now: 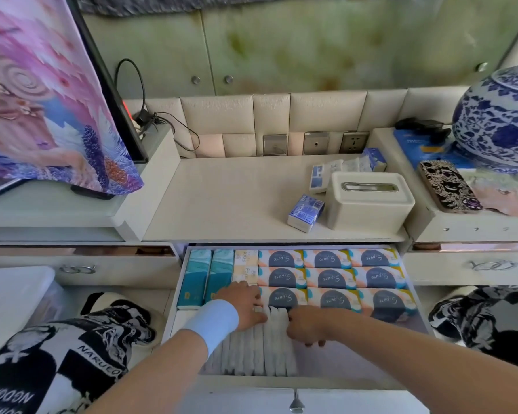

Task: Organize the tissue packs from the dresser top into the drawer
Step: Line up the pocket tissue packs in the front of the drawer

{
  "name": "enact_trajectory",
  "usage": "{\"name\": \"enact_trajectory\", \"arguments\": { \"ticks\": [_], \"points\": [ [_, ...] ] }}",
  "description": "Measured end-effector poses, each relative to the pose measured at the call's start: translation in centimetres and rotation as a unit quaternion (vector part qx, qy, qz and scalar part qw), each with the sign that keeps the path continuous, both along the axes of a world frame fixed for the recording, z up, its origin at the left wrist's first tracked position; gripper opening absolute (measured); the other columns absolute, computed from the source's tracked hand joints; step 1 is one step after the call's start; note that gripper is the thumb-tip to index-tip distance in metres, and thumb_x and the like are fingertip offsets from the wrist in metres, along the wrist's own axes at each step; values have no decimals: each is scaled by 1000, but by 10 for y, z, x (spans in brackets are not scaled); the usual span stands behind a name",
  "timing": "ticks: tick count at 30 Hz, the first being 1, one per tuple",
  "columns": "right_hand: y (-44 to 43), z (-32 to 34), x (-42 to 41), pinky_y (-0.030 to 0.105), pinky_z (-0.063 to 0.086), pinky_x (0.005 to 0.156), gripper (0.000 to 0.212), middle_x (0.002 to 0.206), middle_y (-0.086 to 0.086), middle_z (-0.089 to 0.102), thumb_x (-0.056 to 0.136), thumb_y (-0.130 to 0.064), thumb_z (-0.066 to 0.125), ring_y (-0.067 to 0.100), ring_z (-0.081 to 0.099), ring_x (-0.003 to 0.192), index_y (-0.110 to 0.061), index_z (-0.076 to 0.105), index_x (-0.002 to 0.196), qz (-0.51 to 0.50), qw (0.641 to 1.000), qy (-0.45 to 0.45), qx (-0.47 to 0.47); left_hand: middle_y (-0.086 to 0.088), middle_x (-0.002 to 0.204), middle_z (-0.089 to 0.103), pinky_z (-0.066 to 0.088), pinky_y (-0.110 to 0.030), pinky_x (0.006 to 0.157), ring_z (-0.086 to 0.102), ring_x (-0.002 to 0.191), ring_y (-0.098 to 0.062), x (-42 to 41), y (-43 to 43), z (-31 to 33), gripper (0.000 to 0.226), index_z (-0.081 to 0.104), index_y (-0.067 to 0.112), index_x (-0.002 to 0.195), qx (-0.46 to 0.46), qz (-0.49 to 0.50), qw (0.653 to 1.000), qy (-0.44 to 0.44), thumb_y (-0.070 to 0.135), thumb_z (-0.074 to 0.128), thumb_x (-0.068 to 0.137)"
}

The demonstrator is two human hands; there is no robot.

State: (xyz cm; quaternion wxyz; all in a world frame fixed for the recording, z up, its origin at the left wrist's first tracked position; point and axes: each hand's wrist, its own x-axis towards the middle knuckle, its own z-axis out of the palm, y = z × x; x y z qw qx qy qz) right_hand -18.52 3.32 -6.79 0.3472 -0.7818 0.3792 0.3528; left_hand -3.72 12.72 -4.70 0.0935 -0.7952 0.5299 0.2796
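Cream dresser top (228, 198) fills the middle of the view, with a padded panel and wall sockets (314, 142) behind it. Below its front edge, the centre drawer (413, 289) stands pulled open toward the viewer.

Inside the drawer, the back right holds nine orange-and-white tissue packs (329, 277) with dark oval labels, laid flat in three rows of three. To their left, against the drawer's left wall, lie two teal packs (207, 273), with a pale yellow pack (245, 265) between the teal ones and the orange ones. At the drawer's front, a row of thin white packs (269, 354) stands on edge, pressed side by side.

Both hands reach into the drawer. The left hand (243, 303), with a light blue wristband (213, 324), lies palm down with its fingers spread, resting on the white packs where they meet the orange ones. The right hand (304, 325) sits just beside it at the right end of the white row, fingers curled downward; whether they clasp a pack cannot be told.

Above the drawer, on the dresser top toward the right, a white tissue box (368, 201) stands. A blue tissue pack (305, 212) rests just left of it, and several more small packs (347, 167) are huddled behind it.

Further right of the drawer, on a raised ledge, lie a patterned phone (449, 186) and a blue-and-white vase (500, 121). Up and to the left of the drawer, a pink and purple cloth (42, 100) drapes a screen.
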Motion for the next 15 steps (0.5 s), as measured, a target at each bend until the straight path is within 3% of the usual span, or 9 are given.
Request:
{"name": "enact_trajectory", "arguments": {
  "ticks": [2, 5, 8, 10, 12, 15],
  "points": [
    [-7, 8, 2, 34, 53, 83, 36, 122, 8, 62, 94, -27, 44, 25, 62, 104, -14, 57, 126, 103, 989, -1, -109, 0, 137, 46, 42, -38, 100, 46, 124, -23, 2, -11, 9, 55, 48, 29, 138, -24, 13, 1000, 2, 55, 53, 89],
    [-22, 32, 1, 37, 52, 88, 33, 120, 6, 64, 93, -30, 52, 25, 61, 105, -18, 60, 124, 151, 972, -11, -179, 2, 136, 50, 44, -39, 99, 50, 121, -21, 3, -31, 24, 51, 50, 31, 134, -78, 44, 996, 27, 56, 54, 90],
    [-50, 72, 2, 38, 51, 94, 35, 125, 5, 62, 95, -29, 50, 25, 59, 112, -20, 60, 127, 120, 968, -85, -203, 1, 137, 48, 42, -41, 101, 47, 124, -22, 6, -56, 38, 53, 47, 30, 136, -136, 48, 989, 28, 53, 58, 89],
    [-78, 95, 4, 33, 48, 90, 34, 130, 2, 60, 95, -31, 46, 23, 58, 112, -28, 61, 125, 68, 958, -155, -233, -1, 141, 45, 41, -42, 103, 43, 129, -24, 10, -77, 50, 55, 43, 28, 140, -167, 44, 985, 14, 47, 58, 91],
    [-109, 111, 4, 29, 46, 83, 34, 127, -1, 62, 93, -30, 45, 22, 59, 105, -34, 62, 122, 8, 942, -208, -265, -2, 142, 44, 40, -42, 105, 42, 131, -25, 14, -102, 62, 55, 42, 26, 141, -192, 37, 981, 9, 44, 58, 92],
    [-154, 127, 1, 30, 47, 83, 29, 121, -1, 66, 94, -30, 47, 24, 60, 108, -35, 65, 116, -44, 905, -262, -333, -3, 141, 46, 41, -42, 105, 45, 129, -26, 19, -150, 76, 54, 43, 26, 140, -220, 27, 975, -1, 43, 58, 92]
  ]
}}
